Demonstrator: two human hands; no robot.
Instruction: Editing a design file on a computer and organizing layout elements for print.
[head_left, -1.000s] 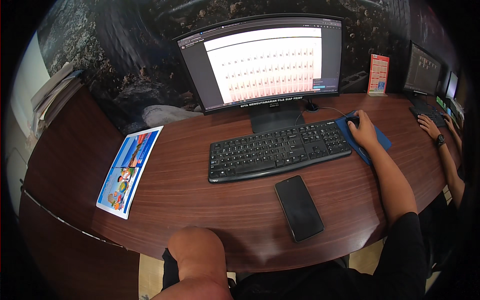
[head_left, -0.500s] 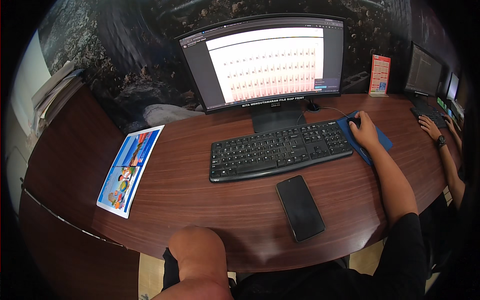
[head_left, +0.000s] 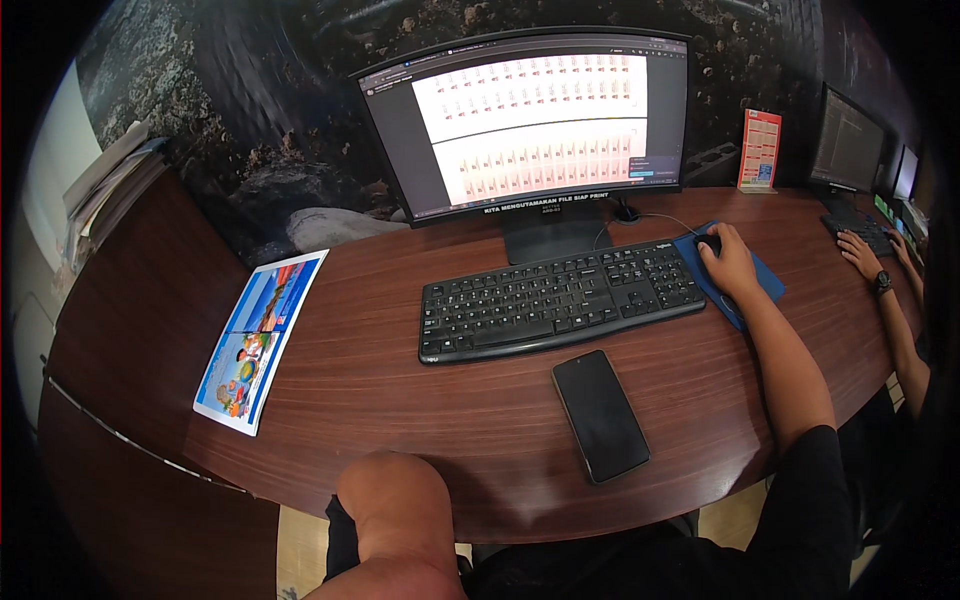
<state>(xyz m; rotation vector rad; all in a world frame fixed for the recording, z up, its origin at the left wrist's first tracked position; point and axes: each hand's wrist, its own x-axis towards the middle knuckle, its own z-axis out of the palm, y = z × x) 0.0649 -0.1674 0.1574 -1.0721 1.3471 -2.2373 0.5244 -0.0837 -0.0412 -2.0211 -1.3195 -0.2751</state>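
My right hand (head_left: 731,263) curves over a dark computer mouse (head_left: 707,243), mostly hidden under the fingers, on a blue mouse pad (head_left: 766,281). Just left of the pad lies a black keyboard (head_left: 560,304), which neither hand touches. Behind it stands a curved monitor (head_left: 540,130) whose page shows rows of small repeated pictures on white and pink. Of my left arm, only the bent elbow shows at the desk's front edge; the left hand is out of sight. A dark-screened phone (head_left: 601,416) lies face up between keyboard and front edge.
Printed colour sheets (head_left: 262,340) lie at the desk's left, below a paper stack (head_left: 115,190). A red-and-white calendar (head_left: 760,150) stands at the back right. Farther right, another person's hands (head_left: 860,253) rest near a second keyboard, before another monitor (head_left: 846,140).
The page on the monitor has scrolled: the dividing line sits lower, and rows of small pictures now show above it. My right hand and the desk items look unmoved.
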